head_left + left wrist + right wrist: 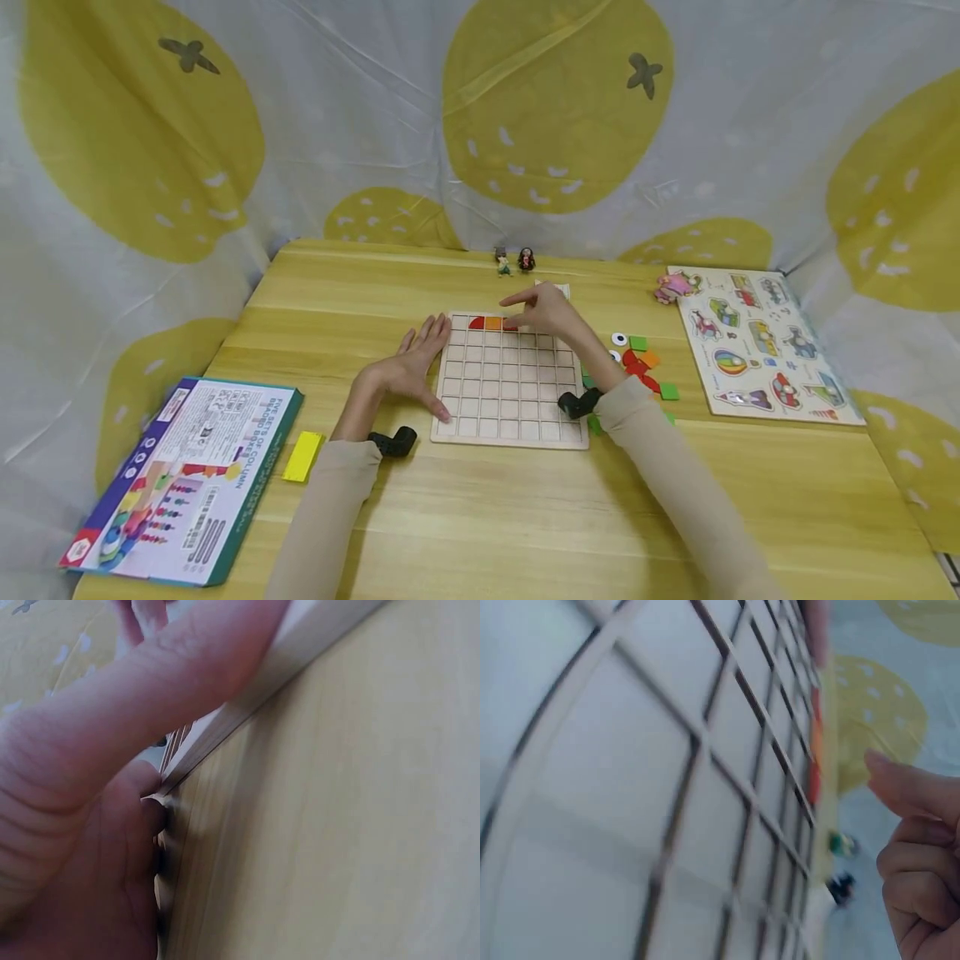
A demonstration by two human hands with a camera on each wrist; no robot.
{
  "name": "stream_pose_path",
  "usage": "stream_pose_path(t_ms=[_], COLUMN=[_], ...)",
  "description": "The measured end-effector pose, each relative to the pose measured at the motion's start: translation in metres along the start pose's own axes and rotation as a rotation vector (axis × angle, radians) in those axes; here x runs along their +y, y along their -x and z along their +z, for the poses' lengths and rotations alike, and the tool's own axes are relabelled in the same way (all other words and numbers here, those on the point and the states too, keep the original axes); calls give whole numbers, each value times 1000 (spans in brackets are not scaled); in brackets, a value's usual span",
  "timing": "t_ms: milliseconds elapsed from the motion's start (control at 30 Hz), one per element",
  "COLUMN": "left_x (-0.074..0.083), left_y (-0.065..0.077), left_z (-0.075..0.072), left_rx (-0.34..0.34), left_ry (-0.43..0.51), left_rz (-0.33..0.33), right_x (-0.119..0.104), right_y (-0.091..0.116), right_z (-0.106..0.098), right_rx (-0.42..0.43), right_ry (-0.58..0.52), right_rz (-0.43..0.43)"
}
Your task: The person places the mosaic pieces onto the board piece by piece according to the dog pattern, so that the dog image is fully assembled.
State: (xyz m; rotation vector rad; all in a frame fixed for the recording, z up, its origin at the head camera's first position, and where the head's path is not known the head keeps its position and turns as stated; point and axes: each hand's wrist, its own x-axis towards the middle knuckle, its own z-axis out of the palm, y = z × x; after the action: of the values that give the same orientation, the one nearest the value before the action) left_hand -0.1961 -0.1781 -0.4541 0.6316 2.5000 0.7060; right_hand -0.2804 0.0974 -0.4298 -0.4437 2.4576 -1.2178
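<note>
A wooden grid board lies on the table. Its top row holds a red curved piece, an orange square and another red piece, partly covered by my right hand. That hand hovers over the board's far edge, thumb near the last red piece and index finger stretched to the left. Its other fingers are curled in the right wrist view, and no piece shows in them. My left hand rests along the board's left edge, fingers spread and thumb on the near left corner.
Loose red pieces, green squares and white eye discs lie right of the board. Farther right is a picture puzzle with a pink toy. Figurines stand behind. At left are a box and yellow block.
</note>
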Motion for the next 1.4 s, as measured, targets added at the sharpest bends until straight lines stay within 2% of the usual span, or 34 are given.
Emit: stream_pose_path(t_ms=[100,233,333,433,567,667,867,1067,1267,1400], left_x=[-3,-7,-11,-15,-16,-18,-18,-17,-18,-19], left_y=[2,7,10,11,11,9,7,9,7,7], left_z=[-2,-5,-8,-10,-11,-10,-9,-11,-10,-9], left_rx=[7,18,19,19,26,22,17,12,18,21], left_ry=[20,40,34,23,34,38,35,29,46,59], left_rz=[-3,-15,-18,-18,-20,-17,-8,-25,-2,-4], right_x=[11,37,59,76,90,97,105,103,102,103], right_y=[29,67,87,99,100,95,86,83,83,84], right_z=[-28,-59,-73,-81,-86,-85,-85,-84,-84,-87], right_rx=[19,56,71,73,83,100,157,108,94,57], right_ry=[4,53,83,51,-3,-16,26,-12,56,-4], right_rz=[38,83,127,199,274,298,296,285,268,275])
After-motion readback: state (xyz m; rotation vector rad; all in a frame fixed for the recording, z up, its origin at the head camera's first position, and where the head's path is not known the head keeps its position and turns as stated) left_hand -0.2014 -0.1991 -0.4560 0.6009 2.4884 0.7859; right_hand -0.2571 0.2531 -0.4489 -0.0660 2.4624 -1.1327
